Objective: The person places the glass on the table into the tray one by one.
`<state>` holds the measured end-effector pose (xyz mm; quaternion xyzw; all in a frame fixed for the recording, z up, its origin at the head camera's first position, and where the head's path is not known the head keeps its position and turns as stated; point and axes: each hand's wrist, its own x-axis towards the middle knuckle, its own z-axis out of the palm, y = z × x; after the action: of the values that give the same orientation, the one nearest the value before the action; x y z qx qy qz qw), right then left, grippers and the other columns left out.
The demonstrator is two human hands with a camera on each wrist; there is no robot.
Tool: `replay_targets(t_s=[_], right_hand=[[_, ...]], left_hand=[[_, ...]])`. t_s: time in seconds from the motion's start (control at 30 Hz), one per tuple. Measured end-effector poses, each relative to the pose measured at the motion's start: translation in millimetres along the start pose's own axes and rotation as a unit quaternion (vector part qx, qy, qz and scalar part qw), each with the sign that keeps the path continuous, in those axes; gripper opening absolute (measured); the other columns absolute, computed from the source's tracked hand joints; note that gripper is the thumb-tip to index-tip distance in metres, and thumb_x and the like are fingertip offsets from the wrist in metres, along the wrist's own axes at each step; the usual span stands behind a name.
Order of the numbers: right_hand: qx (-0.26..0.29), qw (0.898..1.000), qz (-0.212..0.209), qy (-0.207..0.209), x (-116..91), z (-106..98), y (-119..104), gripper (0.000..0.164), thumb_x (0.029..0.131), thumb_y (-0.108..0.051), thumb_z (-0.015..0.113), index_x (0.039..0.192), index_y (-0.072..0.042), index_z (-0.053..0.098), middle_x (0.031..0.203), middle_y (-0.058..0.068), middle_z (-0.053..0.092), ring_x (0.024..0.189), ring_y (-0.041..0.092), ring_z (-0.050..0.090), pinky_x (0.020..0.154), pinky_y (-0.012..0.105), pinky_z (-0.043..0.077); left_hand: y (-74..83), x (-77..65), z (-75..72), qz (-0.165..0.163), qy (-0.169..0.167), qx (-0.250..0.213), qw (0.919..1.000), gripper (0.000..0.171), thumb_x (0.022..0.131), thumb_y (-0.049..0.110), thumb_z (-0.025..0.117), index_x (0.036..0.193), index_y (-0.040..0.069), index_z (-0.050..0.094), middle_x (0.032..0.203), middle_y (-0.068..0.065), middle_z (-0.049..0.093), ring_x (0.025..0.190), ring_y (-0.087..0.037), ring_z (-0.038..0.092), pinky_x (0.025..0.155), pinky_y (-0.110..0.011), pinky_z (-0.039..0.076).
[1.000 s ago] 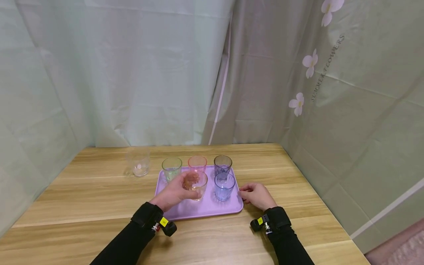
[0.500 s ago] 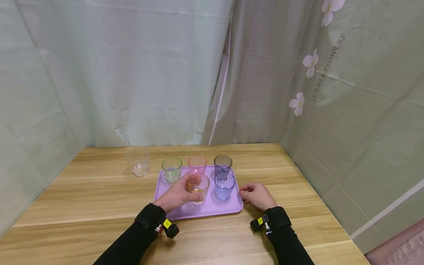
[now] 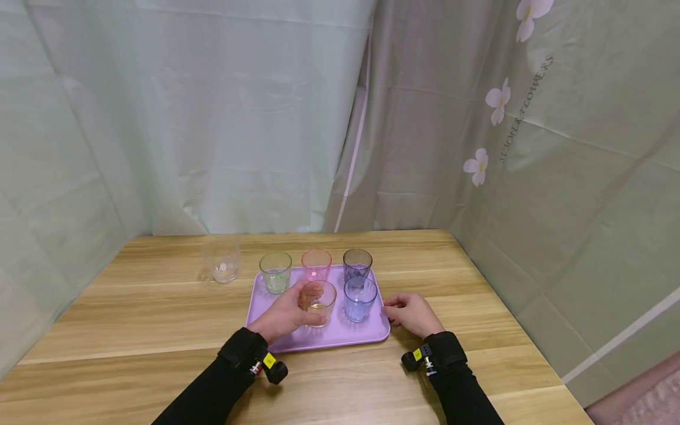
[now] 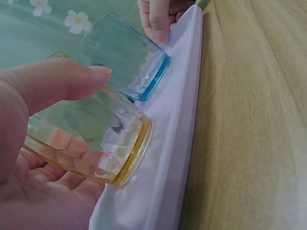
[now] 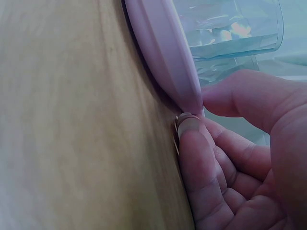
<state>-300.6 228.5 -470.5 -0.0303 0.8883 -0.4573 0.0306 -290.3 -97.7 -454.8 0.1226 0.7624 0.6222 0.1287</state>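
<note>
My left hand (image 3: 284, 314) grips an amber-tinted drinking glass (image 3: 325, 304), thumb on the near side and fingers around the far side. The glass stands upright at the front middle of a lilac tray (image 3: 340, 337); in the left wrist view its thick base (image 4: 136, 155) looks to be on the tray surface. Right beside it is a blue glass (image 3: 361, 302). My right hand (image 3: 417, 316) pinches the tray's right edge, and in the right wrist view the thumb (image 5: 230, 96) touches the rim (image 5: 184, 72) while fingers curl beneath it.
Along the tray's back row stand a green glass (image 3: 276, 276), a pink glass (image 3: 317, 265) and a dark grey glass (image 3: 357, 262). Off the tray, at the back left of the wooden table (image 3: 149, 330), is a clear glass (image 3: 225, 268). Curtains (image 3: 255, 130) hang behind the table.
The left hand has brought the amber glass slightly nearer the tray's front edge, mostly in the first half second. My right hand stays at the tray edge, and the other glasses have not moved.
</note>
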Motion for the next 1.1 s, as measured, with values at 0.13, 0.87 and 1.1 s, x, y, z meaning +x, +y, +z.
replay_targets(t_s=[0.13,0.87,1.1], right_hand=[[-0.004,1.0,0.004,-0.002,1,0,1,0.021,0.097,-0.02,0.081,0.11,-0.003,0.081,0.093,0.004,0.079,0.072,0.015,0.071,0.069,0.029,0.059],[-0.013,1.0,0.011,-0.001,2,0,1,0.019,0.097,-0.02,0.081,0.108,-0.005,0.081,0.093,0.004,0.078,0.073,0.017,0.07,0.07,0.03,0.058],[-0.015,1.0,0.008,0.002,3,1,4,0.017,0.097,-0.019,0.081,0.107,-0.005,0.081,0.091,0.003,0.078,0.072,0.017,0.07,0.069,0.031,0.057]], left_hand=[[0.2,-0.2,-0.2,0.002,0.001,0.005,1.0,0.084,0.085,0.006,0.091,0.155,-0.003,0.045,0.159,-0.027,0.054,0.138,-0.038,0.061,0.118,-0.049,0.049],[11.3,-10.8,-5.0,0.008,0.006,0.008,0.9999,0.097,0.088,0.019,0.093,0.165,0.002,0.037,0.175,-0.024,0.037,0.163,-0.048,0.034,0.133,-0.064,0.026],[16.5,-15.3,-11.9,0.029,0.01,0.007,0.9995,0.097,0.088,0.016,0.092,0.165,-0.003,0.036,0.173,-0.026,0.038,0.163,-0.049,0.033,0.134,-0.061,0.025]])
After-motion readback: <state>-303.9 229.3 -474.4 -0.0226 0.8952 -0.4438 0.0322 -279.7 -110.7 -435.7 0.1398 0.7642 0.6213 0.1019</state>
